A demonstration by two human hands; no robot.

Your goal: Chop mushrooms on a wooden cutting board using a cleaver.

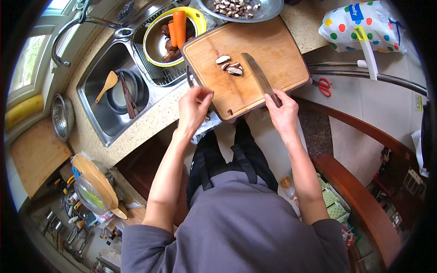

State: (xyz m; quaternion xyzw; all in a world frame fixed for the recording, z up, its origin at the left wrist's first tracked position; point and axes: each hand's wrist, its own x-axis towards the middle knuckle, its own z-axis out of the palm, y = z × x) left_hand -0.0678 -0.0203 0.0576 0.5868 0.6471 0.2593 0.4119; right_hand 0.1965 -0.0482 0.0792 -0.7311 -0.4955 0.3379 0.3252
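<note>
My right hand (284, 111) grips the handle of a broad kitchen knife (257, 73), whose blade lies across the wooden cutting board (280, 41). Left of the blade are several thick slices of dark-capped mushroom (234, 69) with white flesh. My left hand (195, 108) is at the board's near left edge, its fingers curled and thumb close to them; whether a small scrap is between them I cannot tell. A small brown mushroom bit (229, 112) rests near the board's front corner. Beyond the board stands a metal bowl (254, 17) of diced mushroom.
A yellow-rimmed bowl (201, 20) holds peeled carrots (181, 29) and whole mushrooms over the sink rack. In the left sink basin (94, 78) are a pan (119, 90), a wooden spatula (109, 83) and chopsticks (128, 97). Red-handled scissors (324, 88) hang at right. A plastic bag (208, 128) hangs below the counter edge.
</note>
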